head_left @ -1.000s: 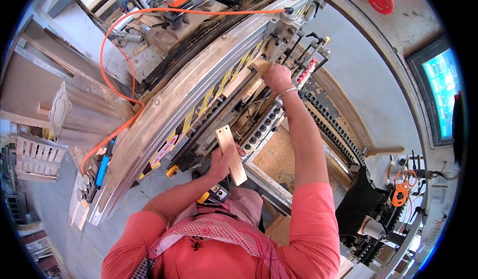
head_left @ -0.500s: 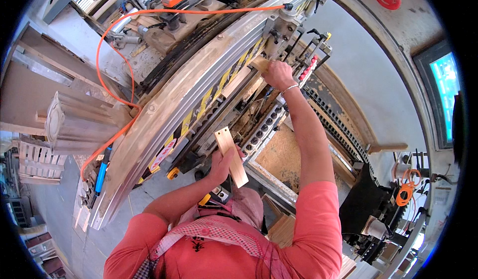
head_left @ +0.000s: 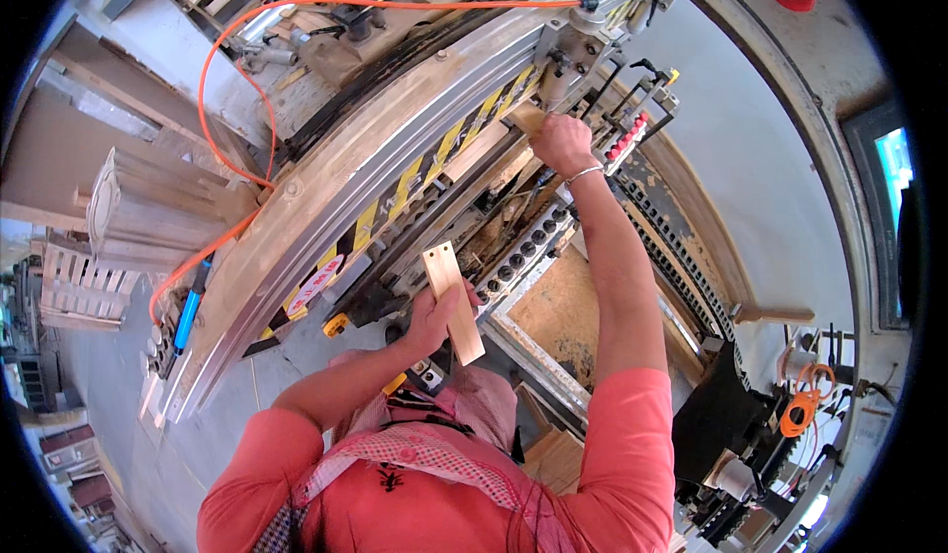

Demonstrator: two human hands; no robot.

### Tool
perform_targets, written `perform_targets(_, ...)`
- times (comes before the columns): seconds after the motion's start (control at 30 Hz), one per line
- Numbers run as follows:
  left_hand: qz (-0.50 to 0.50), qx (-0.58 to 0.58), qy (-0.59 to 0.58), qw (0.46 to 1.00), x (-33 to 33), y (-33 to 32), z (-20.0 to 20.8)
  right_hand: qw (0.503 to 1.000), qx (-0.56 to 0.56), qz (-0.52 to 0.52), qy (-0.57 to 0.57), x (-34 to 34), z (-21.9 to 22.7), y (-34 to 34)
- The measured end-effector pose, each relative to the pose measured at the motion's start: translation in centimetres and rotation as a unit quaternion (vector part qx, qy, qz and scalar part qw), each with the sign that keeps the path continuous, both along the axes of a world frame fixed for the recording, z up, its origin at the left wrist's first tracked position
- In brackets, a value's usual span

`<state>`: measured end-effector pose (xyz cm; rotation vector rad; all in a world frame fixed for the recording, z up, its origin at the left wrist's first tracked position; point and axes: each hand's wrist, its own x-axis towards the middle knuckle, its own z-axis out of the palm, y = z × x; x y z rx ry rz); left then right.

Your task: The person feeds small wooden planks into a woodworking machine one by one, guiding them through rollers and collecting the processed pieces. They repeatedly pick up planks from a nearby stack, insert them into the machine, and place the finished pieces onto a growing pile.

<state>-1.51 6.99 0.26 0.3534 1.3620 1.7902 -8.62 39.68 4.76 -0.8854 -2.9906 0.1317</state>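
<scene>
Pale, flat wooden bar with two end holes [head_left: 462, 328], just below frame centre — clamped in the left hand [head_left: 427, 322]; at upper centre, the right hand [head_left: 564, 145] grips a small tan wooden piece [head_left: 526, 117] — a steady, level hold should serve both.

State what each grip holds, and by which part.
Left grip: pale wooden strip, around its middle. Right grip: at another wooden piece; hold unclear.

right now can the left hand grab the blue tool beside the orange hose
Probably not directly: the left hand holds a wooden piece, and in this view the long beam lies between that hand and the blue tool.
</scene>
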Motion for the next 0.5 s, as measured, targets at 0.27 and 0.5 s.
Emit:
perform_targets(0.27, 0.054, 0.017, -0.094, 0.994, 0.5, -2.3, 1.2, 0.999, -0.012, 0.006, -0.037, 0.1, 1.5, -1.0)
perform_targets(0.5, 0.093, 0.039, -0.214, 0.971, 2.4, -10.5, 2.5, 0.999, 0.024, 0.031, -0.011, 0.2, 1.1, -1.4)
